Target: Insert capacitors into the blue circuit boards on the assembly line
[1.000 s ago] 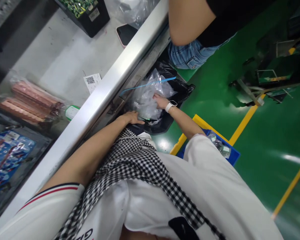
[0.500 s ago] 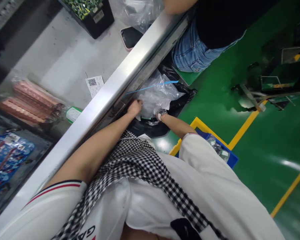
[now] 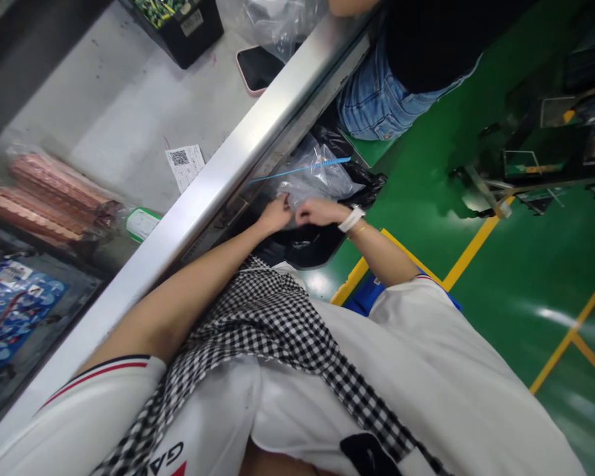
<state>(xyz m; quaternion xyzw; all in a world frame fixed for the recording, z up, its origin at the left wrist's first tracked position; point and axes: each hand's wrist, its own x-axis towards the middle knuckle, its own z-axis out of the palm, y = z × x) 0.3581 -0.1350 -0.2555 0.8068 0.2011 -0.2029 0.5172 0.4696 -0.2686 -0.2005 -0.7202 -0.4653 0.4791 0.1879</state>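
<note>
A clear plastic bag (image 3: 307, 182) lies crumpled below the bench edge, over black plastic (image 3: 322, 244). At its near left edge, my left hand (image 3: 276, 214) is closed with the fingers curled on the film. Close beside it, my right hand (image 3: 321, 212) has curled fingers at the bag's near edge; its fingertips are blurred, and what they pinch cannot be made out. A white-strapped watch (image 3: 352, 218) is on my right wrist. Across the bag runs a thin blue strip (image 3: 322, 162), toothed at its right end.
On the metal-edged bench (image 3: 228, 158) are a phone (image 3: 258, 69), a printed label (image 3: 185, 166), bagged copper-coloured parts (image 3: 54, 195) and a black bin (image 3: 191, 33). Another person in jeans (image 3: 377, 106) stands at the far right of the bench. A yellow-rimmed blue crate (image 3: 361, 294) sits near my right arm.
My right hand has come out from beside the bag's lower part, bringing its wrist up and right. My left hand has shifted slightly right and down, and the bag's near part has sunk.
</note>
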